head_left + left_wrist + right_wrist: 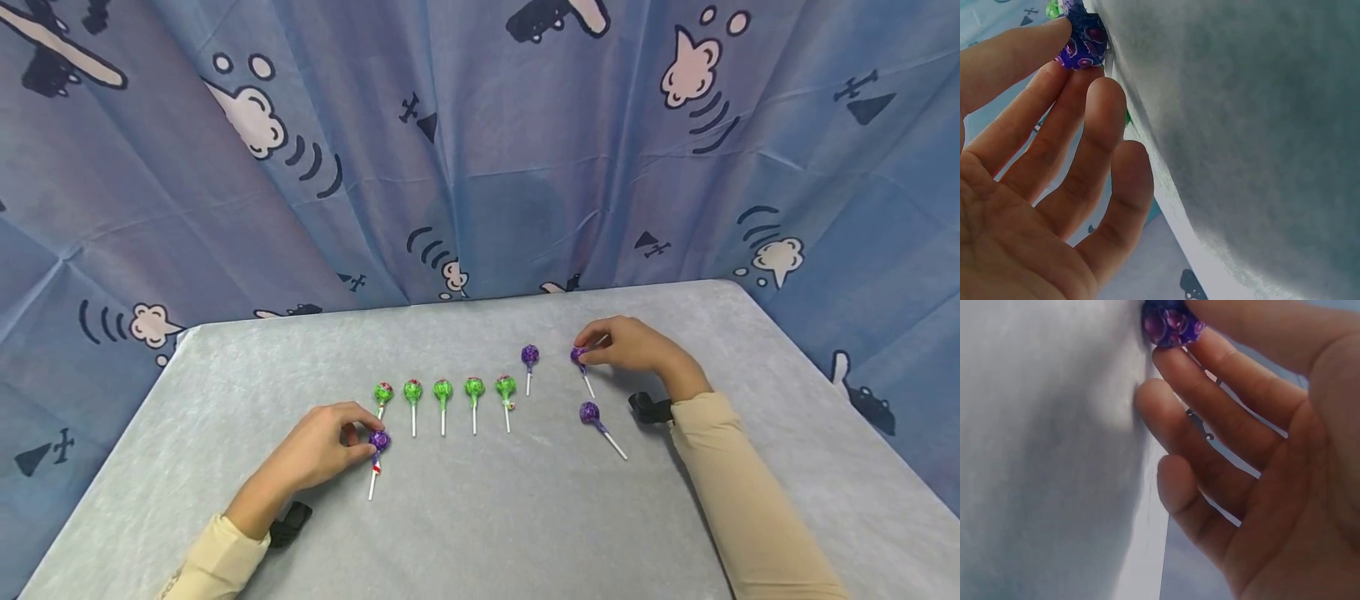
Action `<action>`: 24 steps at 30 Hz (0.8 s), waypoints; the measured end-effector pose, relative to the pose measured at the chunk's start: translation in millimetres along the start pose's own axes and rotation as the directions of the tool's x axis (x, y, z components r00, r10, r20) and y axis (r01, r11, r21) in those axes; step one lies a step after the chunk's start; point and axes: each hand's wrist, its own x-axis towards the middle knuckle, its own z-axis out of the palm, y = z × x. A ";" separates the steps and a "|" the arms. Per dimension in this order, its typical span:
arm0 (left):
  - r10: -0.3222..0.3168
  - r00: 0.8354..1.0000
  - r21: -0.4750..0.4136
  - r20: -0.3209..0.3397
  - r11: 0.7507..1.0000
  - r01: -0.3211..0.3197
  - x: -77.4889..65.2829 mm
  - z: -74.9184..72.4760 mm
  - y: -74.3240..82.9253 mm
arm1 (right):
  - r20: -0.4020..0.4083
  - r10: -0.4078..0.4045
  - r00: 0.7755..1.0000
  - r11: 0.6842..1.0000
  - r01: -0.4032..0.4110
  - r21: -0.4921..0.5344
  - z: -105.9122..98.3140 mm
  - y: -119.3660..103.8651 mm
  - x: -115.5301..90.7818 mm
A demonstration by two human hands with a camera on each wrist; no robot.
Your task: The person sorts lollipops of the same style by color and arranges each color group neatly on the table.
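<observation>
Near the left end of a row of five green lollipops [443,390], the left hand [322,446] is pinching the first of four purple lollipops [379,440] by its head between thumb and fingertips, while the other fingers are spreading loosely. This lollipop is sitting just in front of the row's leftmost one, its stick pointing forward. The five green ones are lying side by side, sticks toward the front. Behind and right of the row's right end, a second purple lollipop [530,356] is lying untouched. Farther right of the row, and also behind it, the right hand [637,350] is pinching a third purple lollipop [577,354] by its head, its remaining fingers half extending. A fourth purple lollipop [589,412] is lying right of the row, its stick slanting forward and right.
</observation>
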 end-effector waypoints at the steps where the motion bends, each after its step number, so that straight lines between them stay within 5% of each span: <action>1: 0.001 1.000 -0.004 0.000 1.000 -0.001 0.1 0.2 -0.4 | -0.001 0.001 1.000 1.000 -0.001 0.002 -0.6 0.3 -0.3; 12: 0.073 0.997 -0.050 0.004 0.996 -0.073 0.5 -1.7 -6.3 | -0.016 0.010 1.000 1.000 -0.010 0.010 -0.4 -1.2 -1.2; 24: 0.058 0.998 -0.041 0.000 0.997 -0.058 1.4 -0.4 -5.8 | -0.011 -0.033 0.999 0.999 0.033 0.007 -0.5 -1.5 -2.6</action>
